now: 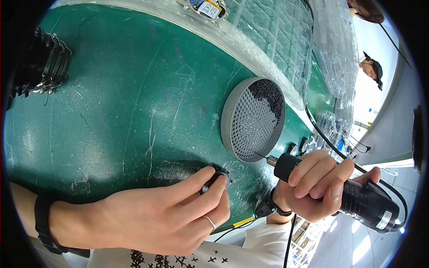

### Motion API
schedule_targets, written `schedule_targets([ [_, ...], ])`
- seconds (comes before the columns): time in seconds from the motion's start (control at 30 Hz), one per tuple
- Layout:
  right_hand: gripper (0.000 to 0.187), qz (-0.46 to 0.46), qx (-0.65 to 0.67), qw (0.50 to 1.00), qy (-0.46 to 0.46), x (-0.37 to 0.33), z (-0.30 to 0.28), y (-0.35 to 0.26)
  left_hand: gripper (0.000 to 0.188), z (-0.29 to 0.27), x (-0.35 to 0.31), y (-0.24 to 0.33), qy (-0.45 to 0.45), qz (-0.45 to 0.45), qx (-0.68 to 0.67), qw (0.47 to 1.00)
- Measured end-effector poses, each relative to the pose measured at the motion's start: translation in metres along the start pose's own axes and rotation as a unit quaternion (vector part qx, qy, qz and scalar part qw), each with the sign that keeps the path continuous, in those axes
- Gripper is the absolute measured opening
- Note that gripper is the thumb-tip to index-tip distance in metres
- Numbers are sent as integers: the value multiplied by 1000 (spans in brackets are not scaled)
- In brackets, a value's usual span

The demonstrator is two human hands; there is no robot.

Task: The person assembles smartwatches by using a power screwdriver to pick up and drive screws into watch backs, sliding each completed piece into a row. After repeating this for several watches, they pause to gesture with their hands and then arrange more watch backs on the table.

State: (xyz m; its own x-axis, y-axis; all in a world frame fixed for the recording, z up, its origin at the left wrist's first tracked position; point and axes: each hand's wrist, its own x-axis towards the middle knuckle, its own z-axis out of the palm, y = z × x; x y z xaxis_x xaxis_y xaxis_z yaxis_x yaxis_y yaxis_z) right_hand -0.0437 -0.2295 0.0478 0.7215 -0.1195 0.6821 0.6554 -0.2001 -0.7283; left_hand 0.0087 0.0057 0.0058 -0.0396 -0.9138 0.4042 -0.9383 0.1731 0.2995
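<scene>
My left hand (174, 210) pinches a small black rounded part (213, 177) between thumb and fingers, low over the green mat; the fingers cover much of it. My right hand (315, 183) is wrapped around a black electric screwdriver (368, 203). The screwdriver's thin bit points left, its tip at the near rim of a round grey tray (228, 120). Rows of small holes cover the tray's floor. Dark screws (269, 94) lie heaped along its far right side, and I cannot tell whether the bit carries one.
Black round parts with metal bands (51, 62) stand stacked at far left. Clear plastic trays (277, 31) line the far side, near a small metal-rimmed item (208, 8). A black cable (326, 138) runs past the screwdriver. A person in a black cap (373, 70) is across the table.
</scene>
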Motion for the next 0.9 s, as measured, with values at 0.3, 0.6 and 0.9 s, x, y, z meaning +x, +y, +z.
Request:
schedule_targets([
  [0.3, 76, 12, 47, 999, 10, -2, -4, -2, 37, 3, 3, -2, -9, 8, -21, 1000],
  [0.6, 48, 15, -27, 999, -9, 5, 0, -3, 41, 3, 1, 0, -30, 13, 28, 999],
  [0.9, 44, -23, 12, 1000, 4, 7, 0, -12, 45, 9, -1, 3, -2, -17, -1, 1000],
])
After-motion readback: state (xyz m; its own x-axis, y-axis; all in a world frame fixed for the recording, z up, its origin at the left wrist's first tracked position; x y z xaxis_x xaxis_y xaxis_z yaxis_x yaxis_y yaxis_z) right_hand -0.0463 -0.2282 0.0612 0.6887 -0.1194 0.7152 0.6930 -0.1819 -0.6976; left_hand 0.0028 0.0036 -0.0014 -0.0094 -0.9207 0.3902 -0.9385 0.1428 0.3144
